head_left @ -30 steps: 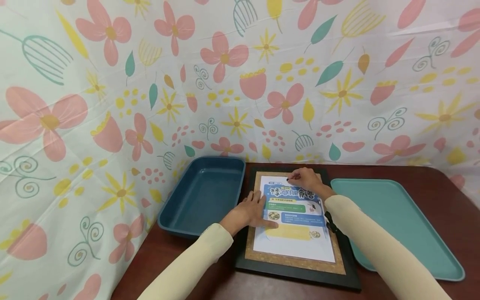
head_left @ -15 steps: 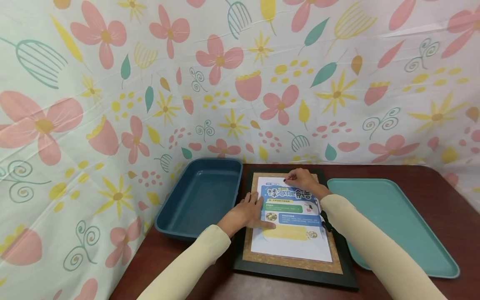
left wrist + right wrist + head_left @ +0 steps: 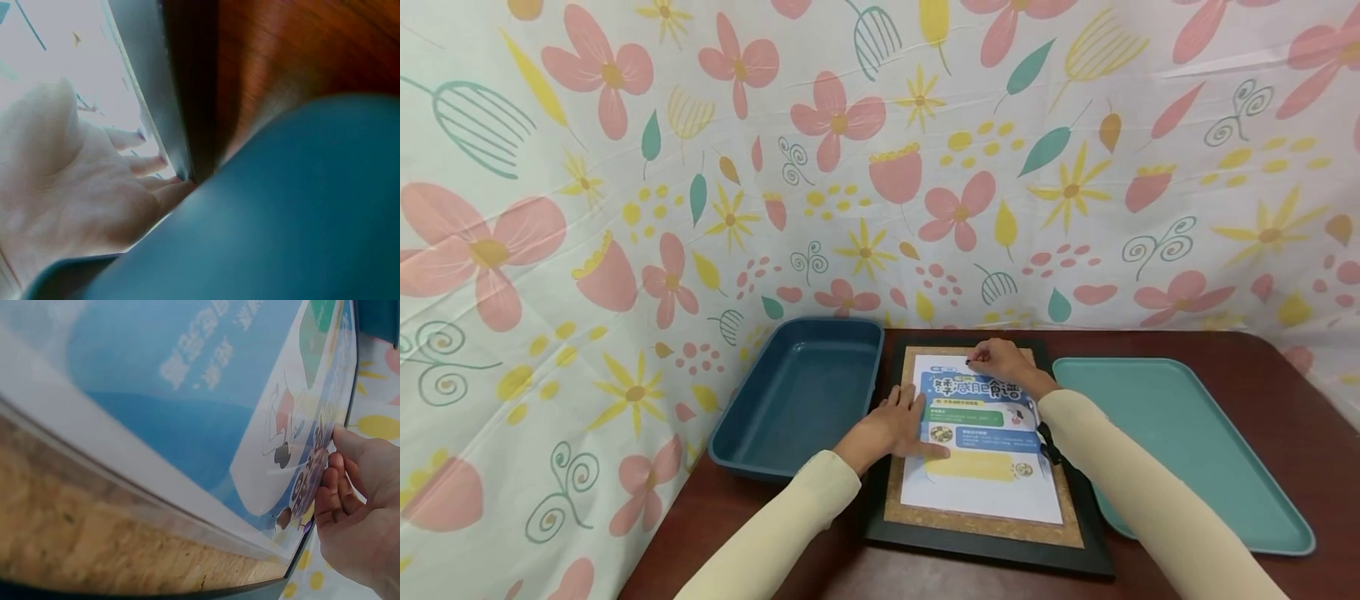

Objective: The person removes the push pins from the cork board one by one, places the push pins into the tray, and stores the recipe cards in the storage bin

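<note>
A white cloth printed with pink, yellow and teal flowers and leaves (image 3: 842, 208) hangs behind and to the left of a reddish-brown desk (image 3: 1255, 383). On the desk, from left to right, are a deep blue bin (image 3: 805, 400), a cork board in a black frame (image 3: 985, 549) and a flat teal tray (image 3: 1172, 417). A person in pale cream sleeves (image 3: 782, 529) reaches over the board with both hands.

A printed sheet (image 3: 981, 437) lies on the cork, with a border of cork showing around it. It has a large heading in Chinese characters, blue, green and yellow panels, and small round pictures.

The left hand (image 3: 893, 423) rests across the sheet's left edge, fingers straight and thumb spread out over the paper. The blue bin is just beside it.

The right hand (image 3: 1003, 360) is near the top of the sheet, its fingertips together, pinching a small dark object (image 3: 967, 362) over the white margin above the heading; the object is too small to identify. From the right wrist, a tiny purple item (image 3: 307, 526) shows at the sheet's edge, near the curled fingers.
</note>
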Available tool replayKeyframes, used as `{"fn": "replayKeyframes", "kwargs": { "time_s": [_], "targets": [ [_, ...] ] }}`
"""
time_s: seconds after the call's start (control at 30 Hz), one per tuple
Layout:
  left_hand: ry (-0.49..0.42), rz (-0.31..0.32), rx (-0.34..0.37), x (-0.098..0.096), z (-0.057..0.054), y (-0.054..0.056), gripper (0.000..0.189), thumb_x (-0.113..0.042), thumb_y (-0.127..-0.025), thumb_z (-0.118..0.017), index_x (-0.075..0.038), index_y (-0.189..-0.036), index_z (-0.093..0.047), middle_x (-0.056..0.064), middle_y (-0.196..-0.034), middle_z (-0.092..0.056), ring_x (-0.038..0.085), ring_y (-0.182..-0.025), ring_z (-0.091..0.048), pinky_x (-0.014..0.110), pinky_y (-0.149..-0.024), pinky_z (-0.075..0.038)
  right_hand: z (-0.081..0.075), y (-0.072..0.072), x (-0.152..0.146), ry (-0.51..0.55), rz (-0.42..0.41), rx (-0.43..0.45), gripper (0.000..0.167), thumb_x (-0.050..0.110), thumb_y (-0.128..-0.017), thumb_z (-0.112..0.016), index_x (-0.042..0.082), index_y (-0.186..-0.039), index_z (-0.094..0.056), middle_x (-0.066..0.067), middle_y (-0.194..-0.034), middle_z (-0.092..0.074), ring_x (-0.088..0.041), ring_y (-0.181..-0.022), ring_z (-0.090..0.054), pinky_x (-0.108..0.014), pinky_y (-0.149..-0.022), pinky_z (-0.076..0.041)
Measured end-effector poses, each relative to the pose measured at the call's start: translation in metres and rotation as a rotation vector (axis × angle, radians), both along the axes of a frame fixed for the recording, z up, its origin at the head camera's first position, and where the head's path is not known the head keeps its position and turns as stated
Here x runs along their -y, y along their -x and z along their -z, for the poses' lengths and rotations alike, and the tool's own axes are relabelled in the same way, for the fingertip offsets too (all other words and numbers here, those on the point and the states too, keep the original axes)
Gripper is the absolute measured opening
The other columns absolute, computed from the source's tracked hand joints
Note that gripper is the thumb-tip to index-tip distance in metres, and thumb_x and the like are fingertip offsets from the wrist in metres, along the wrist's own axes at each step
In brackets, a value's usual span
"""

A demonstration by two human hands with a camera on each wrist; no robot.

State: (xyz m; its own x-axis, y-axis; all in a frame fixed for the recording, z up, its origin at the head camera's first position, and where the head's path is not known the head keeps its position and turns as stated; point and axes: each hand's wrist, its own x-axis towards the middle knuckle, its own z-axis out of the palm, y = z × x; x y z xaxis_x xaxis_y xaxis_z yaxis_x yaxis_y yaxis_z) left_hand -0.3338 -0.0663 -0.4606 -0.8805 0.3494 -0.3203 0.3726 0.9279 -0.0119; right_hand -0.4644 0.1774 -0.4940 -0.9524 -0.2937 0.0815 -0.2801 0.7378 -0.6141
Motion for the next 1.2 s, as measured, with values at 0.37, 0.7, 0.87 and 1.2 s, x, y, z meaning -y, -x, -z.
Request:
{"fn": "replayKeyframes", "kwargs": {
  "time_s": [0.37,0.7,0.87,1.2],
  "targets": [
    [-0.008,-0.007,0.000,0.001,0.000,-0.001,0.114,-0.086,-0.087,-0.051,-0.014,-0.169,-0.016,0.010,-0.174,-0.007,0.034,-0.160,-0.010,0.046,-0.125,-0.024,0.001,0.004,0.001,-0.008,0.012,0.028,0.012,0.014,-0.098,-0.072,0.003,-0.103,-0.076,-0.009,-0.095,-0.072,-0.022,-0.084,-0.062,-0.039,-0.084,-0.051],
    [-0.001,-0.004,-0.003,0.001,0.000,-0.002,0.115,-0.087,-0.087,-0.050,-0.014,-0.169,-0.016,0.010,-0.174,-0.008,0.033,-0.160,-0.011,0.046,-0.125,-0.024,0.002,0.001,0.000,-0.010,0.001,0.015,0.010,0.013,-0.099,-0.072,0.004,-0.100,-0.076,-0.009,-0.094,-0.072,-0.023,-0.084,-0.061,-0.039,-0.083,-0.051],
    [0.009,-0.011,-0.015,0.000,0.000,-0.003,0.115,-0.088,-0.086,-0.050,-0.014,-0.168,-0.017,0.009,-0.174,-0.010,0.033,-0.160,-0.013,0.045,-0.125,-0.026,-0.002,-0.005,0.001,-0.011,-0.004,0.012,0.010,0.012,-0.099,-0.071,0.002,-0.100,-0.075,-0.010,-0.093,-0.071,-0.023,-0.083,-0.061,-0.040,-0.081,-0.051],
    [0.015,-0.013,-0.028,0.000,0.002,-0.002,0.116,-0.088,-0.085,-0.050,-0.015,-0.168,-0.017,0.009,-0.174,-0.011,0.032,-0.159,-0.014,0.044,-0.124,-0.026,-0.004,-0.009,0.002,-0.021,-0.014,-0.018,0.008,0.010,-0.100,-0.070,0.003,-0.100,-0.074,-0.009,-0.093,-0.071,-0.021,-0.082,-0.061,-0.039,-0.081,-0.052]
  ]
}}
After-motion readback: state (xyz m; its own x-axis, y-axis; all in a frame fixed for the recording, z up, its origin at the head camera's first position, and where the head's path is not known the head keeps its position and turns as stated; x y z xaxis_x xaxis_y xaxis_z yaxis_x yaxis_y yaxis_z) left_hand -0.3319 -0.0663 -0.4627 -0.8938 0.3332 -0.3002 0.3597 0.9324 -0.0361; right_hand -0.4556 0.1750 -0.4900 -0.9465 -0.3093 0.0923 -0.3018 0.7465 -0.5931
